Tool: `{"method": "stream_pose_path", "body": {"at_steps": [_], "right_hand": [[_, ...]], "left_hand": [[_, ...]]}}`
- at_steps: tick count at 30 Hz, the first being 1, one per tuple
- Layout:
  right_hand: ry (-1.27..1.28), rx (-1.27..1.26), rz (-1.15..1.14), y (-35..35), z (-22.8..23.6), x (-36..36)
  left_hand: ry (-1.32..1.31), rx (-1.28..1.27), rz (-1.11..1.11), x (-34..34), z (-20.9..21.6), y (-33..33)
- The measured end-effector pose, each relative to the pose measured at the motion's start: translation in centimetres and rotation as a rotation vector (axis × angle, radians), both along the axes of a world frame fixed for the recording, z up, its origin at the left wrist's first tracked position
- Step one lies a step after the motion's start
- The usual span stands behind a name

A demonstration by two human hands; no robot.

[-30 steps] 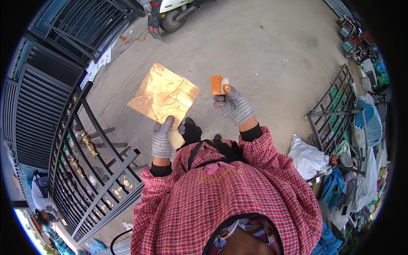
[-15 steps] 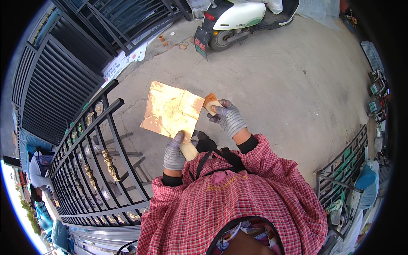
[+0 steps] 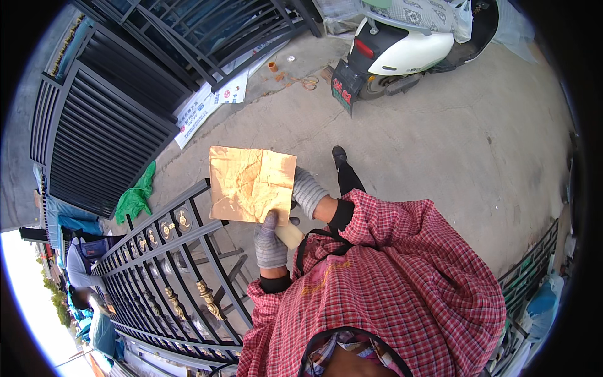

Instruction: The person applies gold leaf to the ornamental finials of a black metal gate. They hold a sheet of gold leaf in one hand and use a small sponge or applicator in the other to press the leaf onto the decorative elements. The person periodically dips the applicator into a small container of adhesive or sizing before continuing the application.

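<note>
My left hand (image 3: 271,244), in a grey striped glove, grips a square board (image 3: 251,182) by its lower edge, thumb on top. The board's face is creased and smeared with shiny gold-copper colour. A pale, flat block (image 3: 289,236) sticks out below the board beside my left fingers. My right hand (image 3: 308,191), gloved alike, is at the board's right edge. Its fingers are behind the board, and so is the small pale sponge piece with an orange-brown end that showed in them half a second ago.
A black metal railing (image 3: 154,251) with gold ornaments stands close on my left. Beyond it are dark slatted panels (image 3: 100,125), a green cloth (image 3: 136,193) and another person (image 3: 81,270). A white scooter (image 3: 408,50) is parked ahead. Scissors (image 3: 309,83) lie on the concrete ground.
My right hand has moved left, bringing its fingers and the sponge piece behind the board. The board has turned more upright. My view has shifted, and a foot now shows ahead.
</note>
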State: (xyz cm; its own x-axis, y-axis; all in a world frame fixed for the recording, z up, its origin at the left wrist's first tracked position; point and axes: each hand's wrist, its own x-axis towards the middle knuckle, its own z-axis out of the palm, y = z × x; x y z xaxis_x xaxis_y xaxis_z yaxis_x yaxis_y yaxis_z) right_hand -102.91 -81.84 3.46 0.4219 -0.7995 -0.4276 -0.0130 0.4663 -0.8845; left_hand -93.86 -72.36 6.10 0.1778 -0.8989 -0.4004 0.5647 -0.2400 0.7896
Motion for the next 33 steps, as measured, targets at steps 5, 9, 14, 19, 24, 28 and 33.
{"method": "stream_pose_path", "body": {"at_steps": [5,9,14,19,24,28,33], "right_hand": [[-0.156,-0.173,-0.053,-10.0,-5.5,4.2],[-0.102,-0.396,-0.012,-18.1,-4.2,6.2],[0.051,-0.593,0.006,-24.4,-3.7,8.2],[-0.016,-0.364,0.282,-33.0,-2.1,10.3],[-0.103,-0.12,0.192,-42.6,-5.8,13.0],[0.106,-0.048,-0.016,-48.8,-8.7,9.9],[0.295,-0.047,-0.176,-55.6,-19.8,6.7]], "left_hand": [[0.013,0.071,0.157,0.7,-0.6,-10.1],[-0.029,0.032,0.336,1.3,0.6,-17.0],[0.08,0.094,0.45,4.3,-0.3,-23.8],[0.08,0.13,0.393,9.6,-1.3,-30.7],[0.044,0.131,0.265,16.7,-4.5,-41.7],[0.077,0.256,0.097,21.3,-7.4,-48.8],[0.044,0.337,0.186,23.6,-14.7,-54.9]]}}
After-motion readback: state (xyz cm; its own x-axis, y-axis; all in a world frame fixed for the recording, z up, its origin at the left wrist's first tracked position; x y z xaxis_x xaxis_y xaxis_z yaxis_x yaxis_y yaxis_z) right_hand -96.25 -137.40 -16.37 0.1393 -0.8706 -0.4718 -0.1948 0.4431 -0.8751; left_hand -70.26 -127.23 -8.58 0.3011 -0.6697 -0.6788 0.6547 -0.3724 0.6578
